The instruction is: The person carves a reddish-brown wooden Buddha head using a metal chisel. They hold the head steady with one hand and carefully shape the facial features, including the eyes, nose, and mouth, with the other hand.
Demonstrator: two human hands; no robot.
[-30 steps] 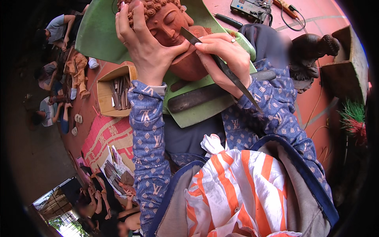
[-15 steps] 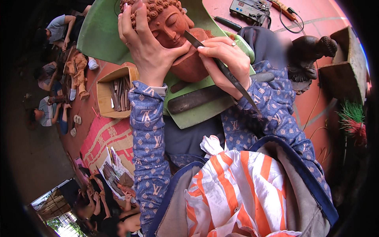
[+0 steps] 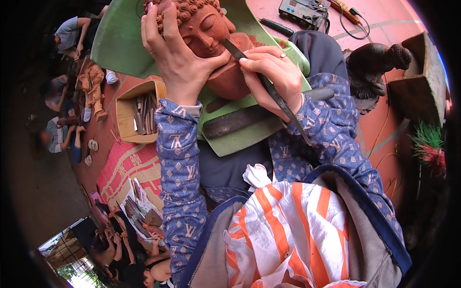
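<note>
A reddish-brown carved Buddha head [image 3: 205,30] with tight curls rests in my lap on a curved green plastic piece [image 3: 120,43]. My left hand [image 3: 180,62] wraps its side, fingers spread over the curls and thumb along the jaw. In my right hand [image 3: 273,77] is a slim, dark metal file [image 3: 271,89], pinched between thumb and fingers. Its tip meets the carving near the mouth and chin; its narrow tail slants down past my wrist. Below, a dark rounded wooden bar [image 3: 235,122] lies across the green plastic, partly hidden by my right wrist.
At left stands a cardboard box [image 3: 126,117] of slim tools, with more tools on paper [image 3: 139,211]. On the right are a dark statue [image 3: 372,65], a wooden box [image 3: 427,81] and a green-red brush [image 3: 427,144]. A power unit [image 3: 302,12] sits at the top. Several people work at left.
The file's tail end has swung slightly up and left with my right hand, while its tip stays near the chin. My left hand keeps its hold on the carving.
</note>
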